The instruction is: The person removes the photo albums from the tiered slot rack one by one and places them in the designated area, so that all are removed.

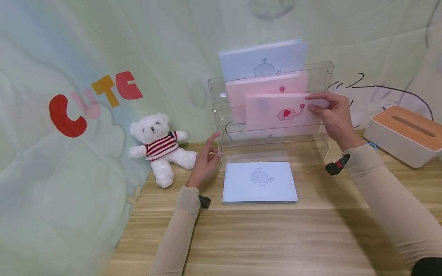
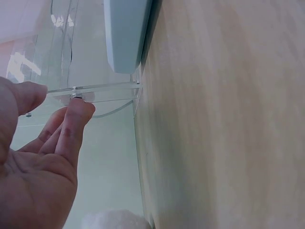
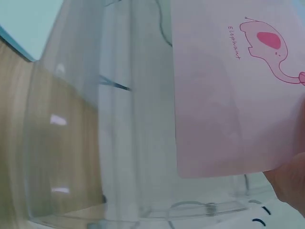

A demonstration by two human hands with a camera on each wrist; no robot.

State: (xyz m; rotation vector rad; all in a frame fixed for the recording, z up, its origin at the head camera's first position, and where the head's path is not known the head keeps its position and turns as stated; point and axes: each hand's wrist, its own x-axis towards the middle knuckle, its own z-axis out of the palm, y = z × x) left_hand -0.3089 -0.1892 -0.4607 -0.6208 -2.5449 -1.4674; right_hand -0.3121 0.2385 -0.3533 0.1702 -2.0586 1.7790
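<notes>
My right hand (image 1: 333, 119) pinches the upper right corner of a pink booklet (image 1: 262, 111) with a red elephant on its cover. This booklet stands at the front tier of a clear tiered rack (image 1: 276, 143); in the right wrist view its lower edge appears above the clear panels. Behind it, a second pink booklet (image 1: 236, 94) and a blue whale booklet (image 1: 238, 65) stand in the upper tiers. My left hand (image 1: 205, 161) holds the rack's left side edge; the left wrist view has its fingertips (image 2: 81, 109) against the clear panel.
Another blue whale booklet (image 1: 238, 188) lies flat on the wooden table (image 1: 262, 241) before the rack. To the left sits a white teddy bear (image 1: 153, 130) in a striped shirt. A tissue box (image 1: 397, 134) with a wooden lid stands at the right.
</notes>
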